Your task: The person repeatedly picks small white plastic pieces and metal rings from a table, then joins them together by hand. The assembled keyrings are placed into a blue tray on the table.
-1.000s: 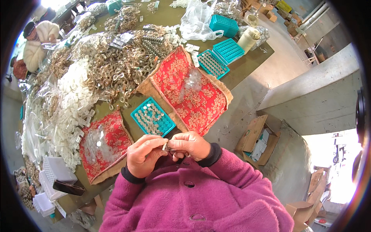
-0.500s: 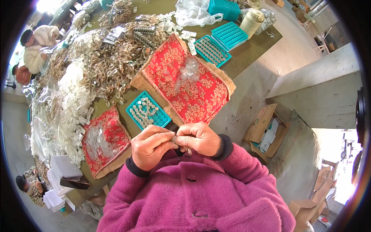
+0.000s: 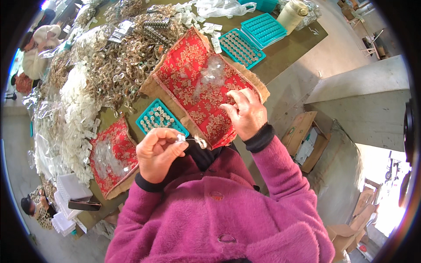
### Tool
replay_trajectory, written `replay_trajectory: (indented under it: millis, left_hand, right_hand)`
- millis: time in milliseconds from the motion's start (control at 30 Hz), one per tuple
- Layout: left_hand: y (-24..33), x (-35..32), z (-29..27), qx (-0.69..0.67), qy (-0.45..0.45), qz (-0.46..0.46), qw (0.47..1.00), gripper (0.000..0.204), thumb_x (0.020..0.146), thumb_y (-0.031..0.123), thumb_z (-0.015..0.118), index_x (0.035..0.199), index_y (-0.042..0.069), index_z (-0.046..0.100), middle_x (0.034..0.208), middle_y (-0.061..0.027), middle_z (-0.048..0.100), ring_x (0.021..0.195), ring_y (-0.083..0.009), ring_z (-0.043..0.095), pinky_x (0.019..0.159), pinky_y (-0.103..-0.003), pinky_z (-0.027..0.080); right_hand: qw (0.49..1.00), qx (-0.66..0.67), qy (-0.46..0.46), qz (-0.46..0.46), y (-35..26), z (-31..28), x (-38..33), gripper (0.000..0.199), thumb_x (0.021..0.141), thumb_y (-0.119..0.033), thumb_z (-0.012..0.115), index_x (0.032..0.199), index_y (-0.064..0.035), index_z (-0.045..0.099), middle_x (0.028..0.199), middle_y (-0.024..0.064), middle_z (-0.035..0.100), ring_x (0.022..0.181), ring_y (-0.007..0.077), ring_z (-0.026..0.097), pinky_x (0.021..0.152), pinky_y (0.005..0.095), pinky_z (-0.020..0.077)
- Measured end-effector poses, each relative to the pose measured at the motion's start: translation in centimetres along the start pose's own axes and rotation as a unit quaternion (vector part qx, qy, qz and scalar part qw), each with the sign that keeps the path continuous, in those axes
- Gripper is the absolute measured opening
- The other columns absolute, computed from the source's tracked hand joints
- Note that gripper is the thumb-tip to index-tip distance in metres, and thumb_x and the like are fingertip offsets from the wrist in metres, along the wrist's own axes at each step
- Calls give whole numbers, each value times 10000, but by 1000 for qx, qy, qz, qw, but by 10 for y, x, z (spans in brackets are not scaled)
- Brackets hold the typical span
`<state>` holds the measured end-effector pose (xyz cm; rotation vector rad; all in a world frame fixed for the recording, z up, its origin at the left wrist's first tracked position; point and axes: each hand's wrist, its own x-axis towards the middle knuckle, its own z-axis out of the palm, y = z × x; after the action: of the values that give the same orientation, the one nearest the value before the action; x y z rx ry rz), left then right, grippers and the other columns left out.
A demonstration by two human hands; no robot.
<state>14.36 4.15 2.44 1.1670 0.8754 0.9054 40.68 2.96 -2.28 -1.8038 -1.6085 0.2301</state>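
Head view: the left hand [image 3: 160,154] pinches a thin strand [image 3: 190,139], its pale tip [image 3: 201,142] jutting right. The right hand [image 3: 248,114], thumb and fingers parted, is over red floral cloth [image 3: 182,68]. Beyond the left: 1 teal tray [image 3: 179,127], then a brownish heap [image 3: 131,65].

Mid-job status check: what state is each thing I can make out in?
Left hand: pinching
Small looped piece: held, looped end sticking out toward the right
Right hand: fingers bent and parted, nothing visibly held
Near teal tray: partly filled
Far teal tray: filled in rows
Large red floral cloth: spread out, clear plastic on it
Cardboard box: open
Cream flask: upright
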Motion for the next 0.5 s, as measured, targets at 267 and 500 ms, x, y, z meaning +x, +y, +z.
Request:
replay_trajectory:
  millis: [267, 500]
  left_hand:
    - [-3, -4, -21, -66, 9, -65, 996, 252, 881, -81, 764, 1126, -51, 712, 1099, -146, 716, 899, -188, 700, 780, -308, 593]
    - [-3, -4, -15, -75, -25, -43, 996, 286, 954, -49, 719, 1214, -29, 600, 1156, -108, 663, 1035, -171, 668, 918, -323, 570]
  right_hand:
    - [993, -72, 34, -85, 7, 11, 8, 133, 893, -77, 760, 1018, -70, 715, 971, 113, 679, 886, 324, 684, 765, 398, 564]
    - [949, 299, -95, 29, -62, -14, -10, 62, 1001, -23, 640, 1063, -25, 644, 932, 125, 661, 714, 230, 700, 674, 361, 570]
